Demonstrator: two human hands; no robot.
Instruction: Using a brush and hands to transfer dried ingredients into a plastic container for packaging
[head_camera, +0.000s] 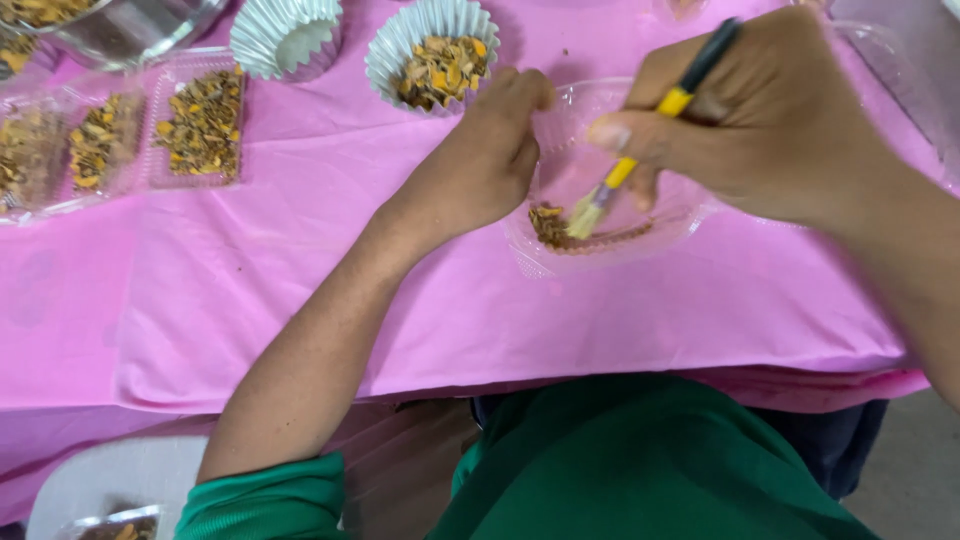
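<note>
My right hand (770, 115) grips a small brush (640, 150) with a black and yellow handle. Its pale bristles touch a small heap of brown and yellow crumbled bits (550, 225) inside a clear plastic container (620, 245) on the pink tablecloth (300, 270). My left hand (480, 160) rests on the left rim of that container, fingers curled over its edge and holding it still.
A fluted white paper cup (435, 55) full of the same crumbled bits stands behind my left hand, with an empty one (285, 35) to its left. Clear trays (200, 120) of crumbled bits lie at the far left, below a glass bowl (120, 35). The table edge runs near my lap.
</note>
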